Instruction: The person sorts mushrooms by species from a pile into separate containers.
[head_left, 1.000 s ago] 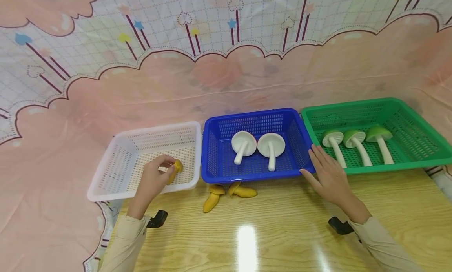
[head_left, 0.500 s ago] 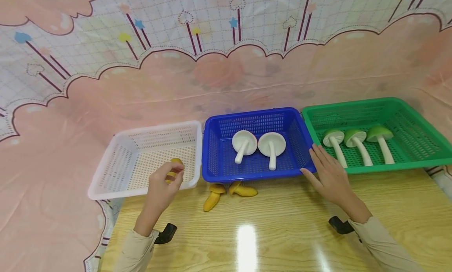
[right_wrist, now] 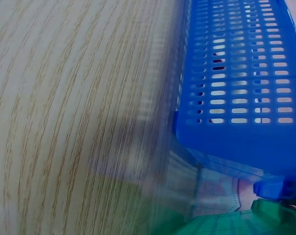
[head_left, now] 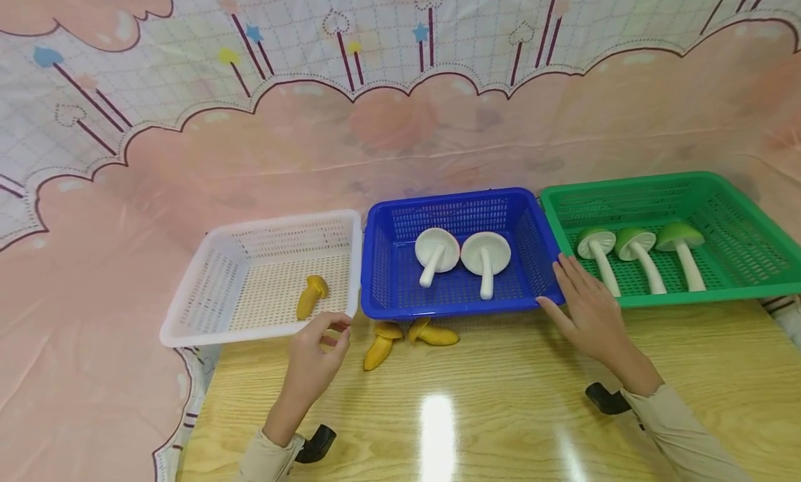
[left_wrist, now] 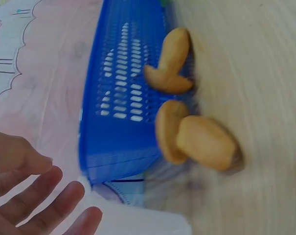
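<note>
In the head view my left hand (head_left: 318, 360) hovers at the front right corner of the white basket (head_left: 219, 334), its fingers loosely bent and holding nothing. One yellow mushroom (head_left: 310, 298) lies inside that basket. Two more lie on the table against the front of the blue basket (head_left: 432, 309): a left mushroom (head_left: 379, 346) and a right mushroom (head_left: 434, 333). The left wrist view shows both, the nearer mushroom (left_wrist: 206, 142) beyond my spread fingertips (left_wrist: 91, 218). My right hand (head_left: 588, 315) rests with straight fingers on the blue basket's front right corner.
Two white-stemmed mushrooms with pale undersides (head_left: 485, 256) lie in the blue basket. A green basket (head_left: 751, 293) on the right holds three green-capped mushrooms (head_left: 681, 238). All three baskets stand side by side along the back of the wooden table (head_left: 500, 412), before a patterned cloth (head_left: 400, 134).
My left hand let go of the yellow mushroom inside the white basket, then moved right and toward the front, out over the basket's rim. The right hand stayed in place.
</note>
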`<state>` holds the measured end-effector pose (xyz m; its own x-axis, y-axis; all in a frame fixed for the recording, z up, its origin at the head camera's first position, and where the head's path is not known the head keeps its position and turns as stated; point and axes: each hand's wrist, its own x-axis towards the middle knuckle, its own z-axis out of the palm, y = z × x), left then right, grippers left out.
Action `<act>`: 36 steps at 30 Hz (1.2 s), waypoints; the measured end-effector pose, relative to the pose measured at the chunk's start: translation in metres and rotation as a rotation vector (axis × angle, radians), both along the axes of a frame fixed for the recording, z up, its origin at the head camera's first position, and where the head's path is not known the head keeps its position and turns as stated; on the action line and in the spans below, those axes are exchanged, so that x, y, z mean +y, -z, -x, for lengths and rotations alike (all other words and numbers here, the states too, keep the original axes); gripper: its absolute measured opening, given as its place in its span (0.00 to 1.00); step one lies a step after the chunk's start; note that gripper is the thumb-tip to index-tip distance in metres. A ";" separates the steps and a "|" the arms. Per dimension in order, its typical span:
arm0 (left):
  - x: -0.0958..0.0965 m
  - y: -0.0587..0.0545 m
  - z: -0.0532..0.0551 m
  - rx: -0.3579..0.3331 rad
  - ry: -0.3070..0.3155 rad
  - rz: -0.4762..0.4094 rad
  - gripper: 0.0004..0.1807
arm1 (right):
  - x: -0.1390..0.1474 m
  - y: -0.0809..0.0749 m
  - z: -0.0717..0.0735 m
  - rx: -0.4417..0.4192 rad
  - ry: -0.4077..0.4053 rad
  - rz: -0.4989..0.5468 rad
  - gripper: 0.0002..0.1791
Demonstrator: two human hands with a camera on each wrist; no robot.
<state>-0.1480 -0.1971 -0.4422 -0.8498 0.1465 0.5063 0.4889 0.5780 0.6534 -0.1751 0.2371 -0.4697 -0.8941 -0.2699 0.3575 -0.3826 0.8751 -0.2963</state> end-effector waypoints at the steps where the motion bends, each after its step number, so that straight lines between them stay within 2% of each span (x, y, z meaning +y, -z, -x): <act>1: 0.001 0.002 -0.002 -0.014 -0.002 -0.002 0.14 | 0.000 0.001 0.000 0.000 0.001 0.000 0.39; 8: 0.012 0.016 -0.010 -0.137 -0.044 -0.010 0.12 | 0.001 0.002 0.001 -0.001 0.014 0.000 0.39; 14: 0.022 0.028 -0.011 -0.328 -0.094 0.015 0.12 | 0.002 0.000 0.001 -0.001 0.009 0.004 0.39; 17: 0.026 0.037 -0.009 -0.392 -0.110 0.052 0.13 | 0.002 -0.001 0.001 0.002 0.005 0.004 0.39; 20: 0.029 0.044 -0.006 -0.416 -0.128 0.082 0.16 | 0.001 -0.001 0.001 -0.001 0.002 0.005 0.39; 23: 0.032 0.049 -0.003 -0.433 -0.137 0.068 0.20 | 0.001 0.000 0.001 -0.005 0.003 0.008 0.39; 28: 0.037 0.058 0.004 -0.416 -0.130 0.061 0.25 | 0.002 0.002 0.001 0.012 0.010 0.006 0.39; 33: 0.039 0.062 0.004 -0.419 -0.153 0.041 0.26 | 0.002 0.003 0.001 0.028 0.005 0.005 0.39; 36: 0.039 0.061 0.001 -0.432 -0.142 0.019 0.24 | 0.001 0.003 0.001 0.039 0.001 0.008 0.39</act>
<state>-0.1492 -0.1582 -0.5034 -0.9949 0.0189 0.0987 0.0883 0.6337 0.7685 -0.1766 0.2384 -0.4731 -0.8799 -0.2656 0.3940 -0.3928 0.8731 -0.2887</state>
